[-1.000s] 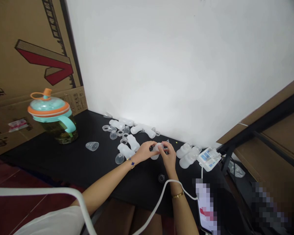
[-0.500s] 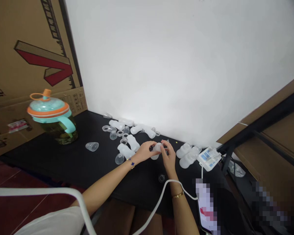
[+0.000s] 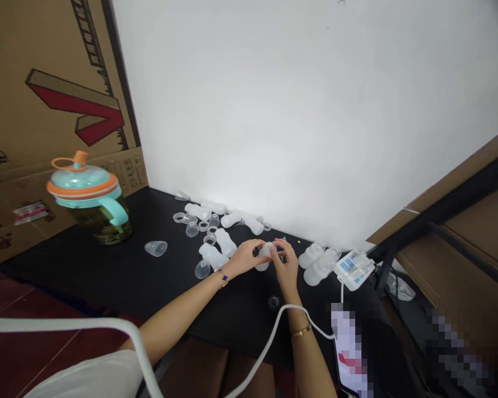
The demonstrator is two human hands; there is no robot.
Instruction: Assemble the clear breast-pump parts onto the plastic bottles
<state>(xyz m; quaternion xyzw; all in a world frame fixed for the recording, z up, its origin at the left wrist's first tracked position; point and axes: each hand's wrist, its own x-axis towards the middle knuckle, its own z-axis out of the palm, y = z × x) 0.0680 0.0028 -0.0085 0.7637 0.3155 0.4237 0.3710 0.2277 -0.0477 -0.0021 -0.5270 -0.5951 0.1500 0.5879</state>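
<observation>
Over the middle of the black table, my left hand (image 3: 249,256) and my right hand (image 3: 285,260) come together around a small translucent white baby bottle (image 3: 268,249). Fingers of both hands are closed on it from either side, and they hide much of its shape. Just below it, a whitish part (image 3: 262,266) shows between the hands; whether it belongs to the same bottle I cannot tell. A clear teat (image 3: 273,302) lies near my right wrist. Two assembled baby bottles (image 3: 320,267) lie to the right of my right hand.
Left of my hands lie several white bottle bodies (image 3: 226,242), clear domed caps (image 3: 202,269) and rings (image 3: 209,239). A lidded jug (image 3: 89,199) stands at far left. A white power strip (image 3: 354,269), a phone (image 3: 348,359) and a white cable (image 3: 269,345) are at right and front.
Almost nothing differs. The fingers of my right hand have shifted slightly on the bottle; my left hand stays in place.
</observation>
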